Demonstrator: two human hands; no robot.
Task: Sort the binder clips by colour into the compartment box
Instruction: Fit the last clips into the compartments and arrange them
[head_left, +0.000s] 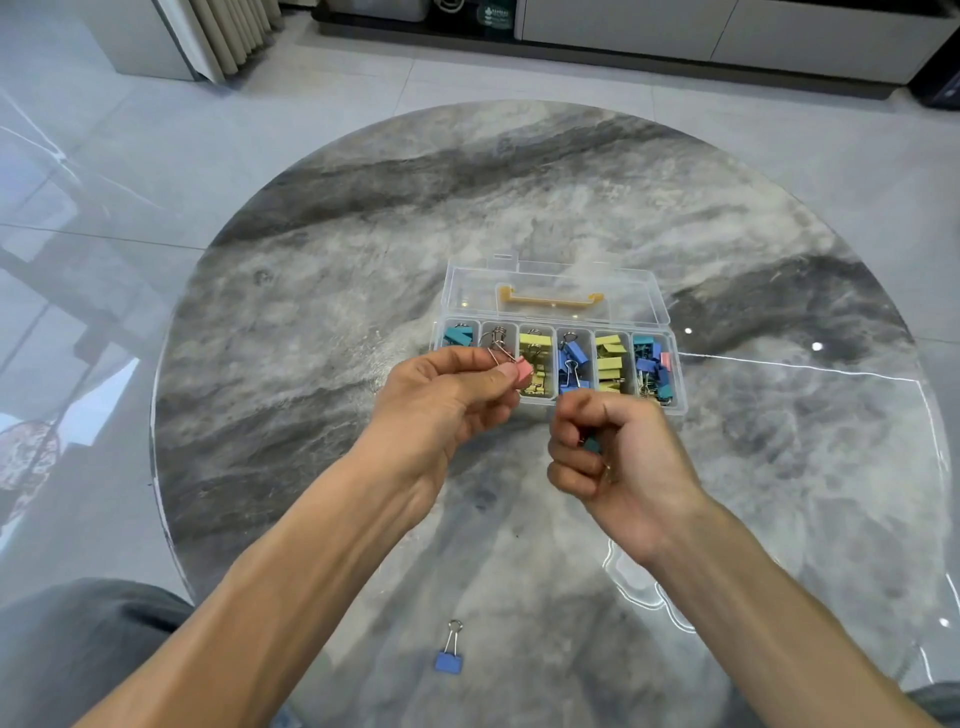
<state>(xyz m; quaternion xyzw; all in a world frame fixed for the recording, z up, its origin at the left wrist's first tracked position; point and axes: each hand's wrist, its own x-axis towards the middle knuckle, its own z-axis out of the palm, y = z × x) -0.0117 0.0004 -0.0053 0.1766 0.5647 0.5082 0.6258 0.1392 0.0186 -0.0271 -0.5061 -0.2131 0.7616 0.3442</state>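
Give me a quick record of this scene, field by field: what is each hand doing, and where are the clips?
left hand: pinches a pink clip in front of the box
right hand: curled round a teal clip, mostly hidden
compartment box: lid open, six compartments with clips
rightmost compartment: colours mixed
stray blue clip: on the table, near the person
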